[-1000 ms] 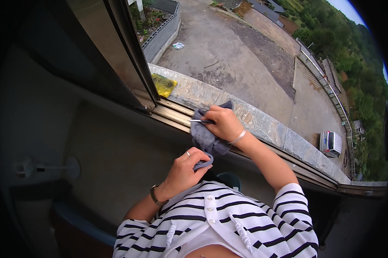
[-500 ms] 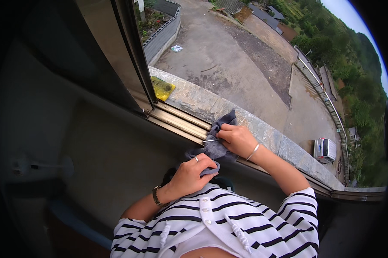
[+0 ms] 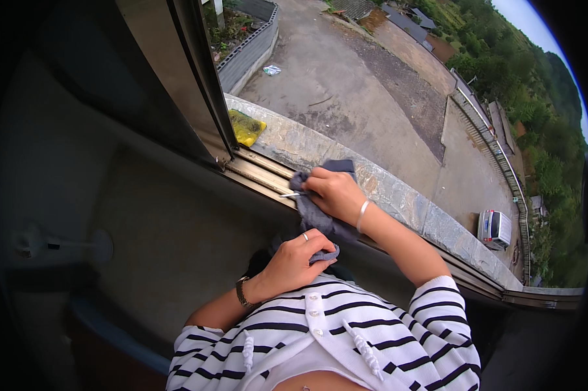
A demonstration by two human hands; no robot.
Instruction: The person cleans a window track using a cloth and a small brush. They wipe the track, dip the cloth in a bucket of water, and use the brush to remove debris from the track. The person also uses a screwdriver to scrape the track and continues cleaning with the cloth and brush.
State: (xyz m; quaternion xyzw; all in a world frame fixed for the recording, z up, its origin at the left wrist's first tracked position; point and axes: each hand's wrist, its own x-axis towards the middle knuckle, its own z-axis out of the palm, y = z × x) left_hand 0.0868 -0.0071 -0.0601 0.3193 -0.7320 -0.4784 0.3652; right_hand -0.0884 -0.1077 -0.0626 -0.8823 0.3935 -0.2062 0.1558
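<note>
A dark grey cloth [image 3: 315,218] lies bunched over the metal window track [image 3: 263,177]. My right hand [image 3: 336,193] pinches the cloth on the track, fingers closed. From under those fingers a thin pale stick [image 3: 289,195] pokes out along the track; its other end is hidden. Nearer my body, my left hand [image 3: 299,262] is closed round a lower fold of the same cloth, just inside the window.
Outside the track runs a grey stone sill [image 3: 398,199]. A yellow packet-like thing [image 3: 248,128] rests on it beside the sliding window frame [image 3: 203,78]. Beyond and below lie a concrete yard [image 3: 365,104] and a parked white vehicle [image 3: 494,228].
My right hand has slid left along the track, taking the cloth and the thin stick with it. The left hand stays near the same spot, still gripping the cloth.
</note>
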